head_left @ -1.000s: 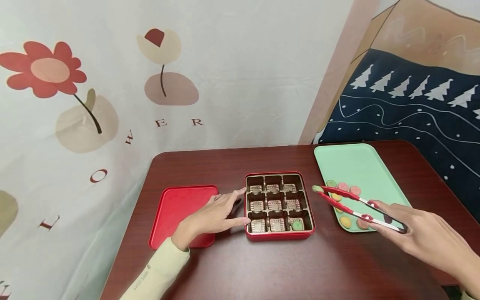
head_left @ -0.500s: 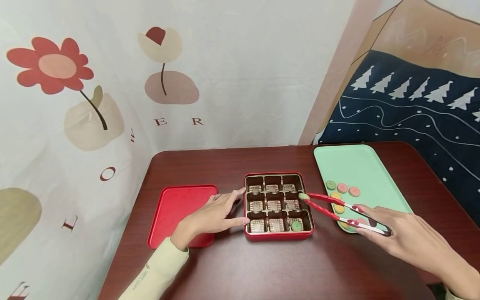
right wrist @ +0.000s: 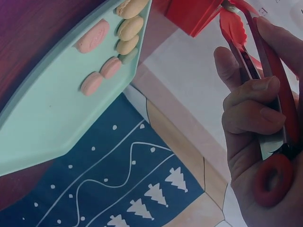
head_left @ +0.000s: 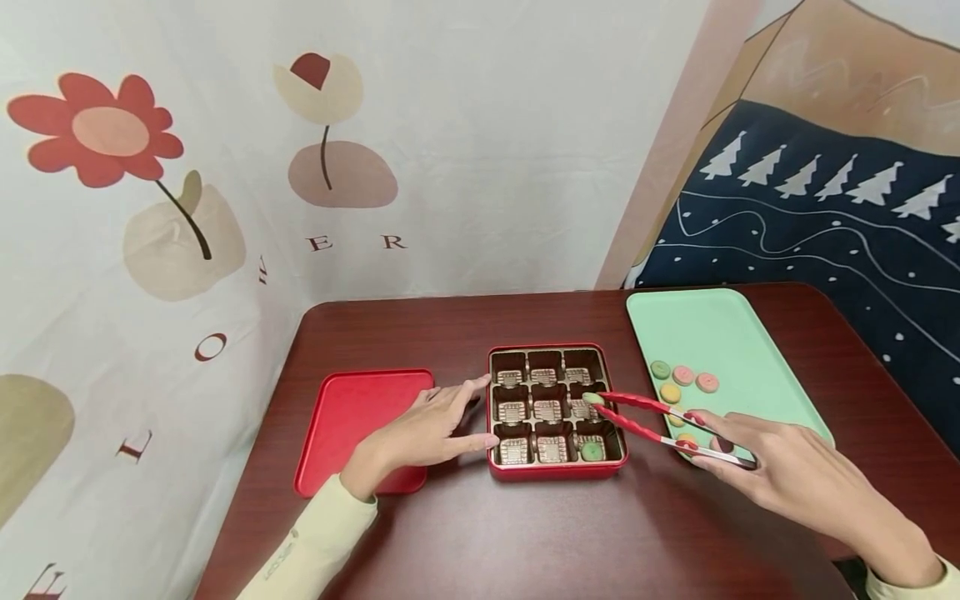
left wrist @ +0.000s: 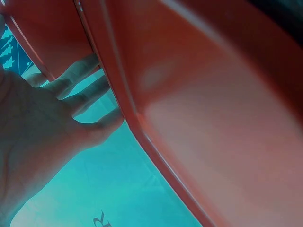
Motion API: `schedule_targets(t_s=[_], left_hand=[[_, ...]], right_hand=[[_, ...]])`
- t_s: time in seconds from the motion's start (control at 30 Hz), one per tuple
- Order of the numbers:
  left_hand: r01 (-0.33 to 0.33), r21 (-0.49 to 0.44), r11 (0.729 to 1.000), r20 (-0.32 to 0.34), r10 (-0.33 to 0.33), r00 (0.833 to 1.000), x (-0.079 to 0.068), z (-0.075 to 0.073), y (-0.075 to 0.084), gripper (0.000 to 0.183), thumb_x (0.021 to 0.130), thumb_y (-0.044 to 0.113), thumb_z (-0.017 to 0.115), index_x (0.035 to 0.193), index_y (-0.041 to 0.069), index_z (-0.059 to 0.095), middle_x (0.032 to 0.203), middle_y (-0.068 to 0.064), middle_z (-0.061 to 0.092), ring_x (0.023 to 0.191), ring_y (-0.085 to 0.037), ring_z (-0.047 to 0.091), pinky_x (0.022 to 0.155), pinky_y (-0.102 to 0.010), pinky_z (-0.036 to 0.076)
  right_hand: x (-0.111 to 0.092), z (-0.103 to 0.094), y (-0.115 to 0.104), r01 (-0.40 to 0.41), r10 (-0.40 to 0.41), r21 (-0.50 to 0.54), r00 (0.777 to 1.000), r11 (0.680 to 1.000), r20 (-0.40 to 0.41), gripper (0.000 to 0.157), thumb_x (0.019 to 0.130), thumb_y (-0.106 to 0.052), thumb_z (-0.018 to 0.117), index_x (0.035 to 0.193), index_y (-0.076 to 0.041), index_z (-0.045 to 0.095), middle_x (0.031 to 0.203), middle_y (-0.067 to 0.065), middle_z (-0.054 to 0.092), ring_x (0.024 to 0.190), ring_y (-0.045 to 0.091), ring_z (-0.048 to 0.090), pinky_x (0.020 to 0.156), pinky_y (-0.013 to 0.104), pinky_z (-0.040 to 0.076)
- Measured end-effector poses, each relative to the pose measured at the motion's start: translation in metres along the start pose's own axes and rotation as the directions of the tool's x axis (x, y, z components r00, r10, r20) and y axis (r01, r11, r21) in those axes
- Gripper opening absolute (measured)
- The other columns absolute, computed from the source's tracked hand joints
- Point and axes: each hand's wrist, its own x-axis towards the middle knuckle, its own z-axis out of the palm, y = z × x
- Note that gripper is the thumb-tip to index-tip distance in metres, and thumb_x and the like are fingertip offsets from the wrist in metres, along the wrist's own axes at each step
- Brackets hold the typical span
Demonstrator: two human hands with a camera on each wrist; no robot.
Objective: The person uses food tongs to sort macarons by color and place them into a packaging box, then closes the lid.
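Note:
My left hand [head_left: 431, 429] lies with extended fingers at the left side of a red box [head_left: 558, 473], fingertips touching its edge. In the left wrist view the same hand [left wrist: 42, 111] reaches the red wall with its fingertips. My right hand [head_left: 787, 471] grips red-tipped metal tongs [head_left: 633, 401]; curled fingers wrap the handles [right wrist: 279, 94] in the right wrist view. Between the tong tips is a green macaron [head_left: 592, 399], over the right compartment of the middle row. Another green macaron [head_left: 592, 451] sits in the front right compartment of the gold-brown divided insert.
To the right, a mint-green tray [head_left: 712, 325] carries several macarons, including a green one [head_left: 660, 369], pink ones [head_left: 707, 382] and yellow ones [head_left: 671, 392]. A red lid [head_left: 360, 425] lies at the left, partly under my left forearm. Patterned cloth hangs behind the brown table [head_left: 525, 542].
My right hand has carried the green macaron in the tongs leftward from beside the tray to over the box's middle right compartment. My left hand has stayed at the box edge.

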Motion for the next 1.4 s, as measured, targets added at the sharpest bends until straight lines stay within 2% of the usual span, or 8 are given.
schedule_targets(t_s=[0.3, 0.37, 0.47, 0.57, 0.87, 1.13, 1.3, 1.4], left_hand=[[0.004, 0.003, 1.0, 0.003, -0.004, 1.0, 0.0024, -0.0027, 0.0015, 0.096, 0.101, 0.071, 0.064, 0.172, 0.018, 0.025, 0.169, -0.005, 0.045, 0.159, -0.027, 0.034, 0.126, -0.064, 0.021], [0.001, 0.005, 1.0, 0.004, -0.001, 1.0, 0.0029, -0.0028, 0.0017, 0.096, 0.102, 0.071, 0.064, 0.171, 0.018, 0.025, 0.169, -0.005, 0.045, 0.159, -0.027, 0.034, 0.126, -0.064, 0.021], [0.001, 0.007, 1.0, 0.009, -0.002, 1.0, 0.0032, -0.0028, 0.0013, 0.096, 0.101, 0.071, 0.063, 0.171, 0.017, 0.025, 0.17, -0.005, 0.044, 0.16, -0.027, 0.034, 0.126, -0.064, 0.02], [0.0, 0.0, 1.0, 0.009, 0.0, 1.0, 0.0033, -0.0035, 0.0009, 0.098, 0.1, 0.072, 0.065, 0.171, 0.018, 0.025, 0.17, -0.005, 0.044, 0.16, -0.027, 0.034, 0.126, -0.064, 0.02], [-0.007, 0.0, 1.0, 0.012, 0.007, 1.0, 0.0047, -0.0044, 0.0007, 0.101, 0.099, 0.074, 0.065, 0.172, 0.018, 0.024, 0.172, -0.003, 0.041, 0.16, -0.026, 0.032, 0.127, -0.065, 0.018], [-0.009, -0.005, 1.0, 0.008, 0.009, 1.0, 0.0049, -0.004, 0.0007, 0.1, 0.099, 0.073, 0.065, 0.172, 0.018, 0.024, 0.171, -0.004, 0.042, 0.16, -0.027, 0.033, 0.126, -0.066, 0.018], [-0.01, -0.009, 1.0, 0.007, 0.01, 1.0, 0.0026, -0.0023, 0.0004, 0.1, 0.1, 0.073, 0.065, 0.172, 0.018, 0.024, 0.171, -0.004, 0.042, 0.16, -0.027, 0.033, 0.126, -0.066, 0.018], [-0.013, -0.021, 1.0, 0.002, 0.013, 1.0, 0.0001, -0.001, 0.0001, 0.099, 0.1, 0.073, 0.065, 0.171, 0.017, 0.025, 0.172, -0.003, 0.041, 0.159, -0.028, 0.034, 0.126, -0.067, 0.018]], right_hand=[[0.0044, 0.002, 0.001, 0.021, -0.021, 0.009, 1.0, 1.0, 0.003, 0.063, 0.079, -0.033, 0.1, 0.133, -0.008, 0.079, 0.112, 0.01, 0.08, 0.086, 0.02, 0.073, 0.057, 0.032, 0.051], [0.0049, 0.0024, 0.0006, 0.022, -0.022, 0.012, 1.0, 1.0, 0.003, 0.062, 0.078, -0.032, 0.1, 0.132, -0.008, 0.079, 0.103, 0.001, 0.078, 0.081, 0.015, 0.068, 0.055, 0.029, 0.048], [0.0056, 0.0028, -0.0003, 0.026, -0.025, 0.019, 1.0, 0.999, -0.003, 0.061, 0.078, -0.029, 0.1, 0.131, -0.009, 0.079, 0.089, -0.014, 0.066, 0.075, 0.006, 0.057, 0.054, 0.025, 0.041], [0.0061, 0.0034, -0.001, 0.021, -0.021, 0.026, 1.0, 0.999, 0.0, 0.06, 0.079, -0.029, 0.1, 0.131, -0.009, 0.079, 0.082, -0.021, 0.055, 0.072, 0.002, 0.049, 0.053, 0.024, 0.038], [0.0068, 0.0051, -0.0009, 0.009, -0.01, 0.028, 1.0, 1.0, 0.01, 0.062, 0.079, -0.032, 0.099, 0.132, -0.009, 0.078, 0.087, -0.014, 0.065, 0.072, 0.006, 0.052, 0.054, 0.025, 0.039], [0.0055, 0.0048, -0.002, -0.023, 0.022, 0.041, 0.999, 0.999, 0.032, 0.063, 0.08, -0.033, 0.099, 0.134, -0.008, 0.077, 0.083, -0.017, 0.058, 0.071, 0.002, 0.048, 0.053, 0.024, 0.039], [0.0038, 0.0046, -0.0022, -0.092, 0.089, 0.035, 0.994, 0.995, 0.07, 0.067, 0.081, -0.039, 0.099, 0.134, -0.005, 0.077, 0.094, -0.006, 0.07, 0.077, 0.011, 0.058, 0.055, 0.028, 0.046], [0.0019, 0.0051, -0.0006, -0.113, 0.112, 0.022, 0.991, 0.993, 0.069, 0.068, 0.081, -0.042, 0.098, 0.134, -0.006, 0.076, 0.098, -0.001, 0.073, 0.079, 0.016, 0.062, 0.057, 0.031, 0.048]])
